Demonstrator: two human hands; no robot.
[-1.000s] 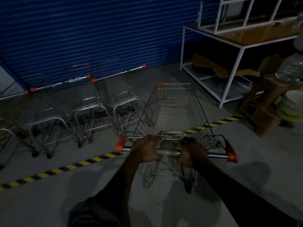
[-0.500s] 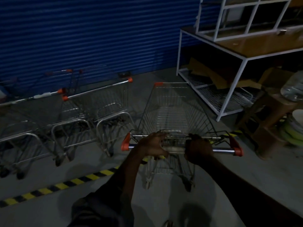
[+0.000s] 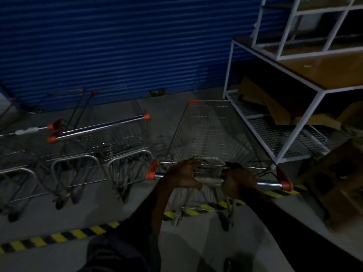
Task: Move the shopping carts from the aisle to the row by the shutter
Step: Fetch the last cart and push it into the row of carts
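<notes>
Fingers [image 3: 193, 163] of the left hand [image 3: 182, 176] splayed and arched, curled round nothing, palm alone resting on the chrome handle [image 3: 209, 180] with orange end caps; fingers of the right hand [image 3: 238, 181] wrapped tight round that same handle. Under the forearms, well out from the blue corrugated roller shutter [image 3: 117, 46], a yellow-and-black striped floor tape [image 3: 59, 237] running roughly along the shutter's line. Beyond the hands, the silver wire shopping cart [image 3: 212, 134], nose toward the shutter and stopping short of it. Closer in to the shutter's foot, a row of parked wire carts [image 3: 102, 138], noses toward the shutter too, nearest one just beside the held cart but apart from it. At the shutter's right end, a white metal-frame rack [image 3: 294, 134] with a mesh lower shelf, brown cardboard pieces [image 3: 253, 91] lying on it.
</notes>
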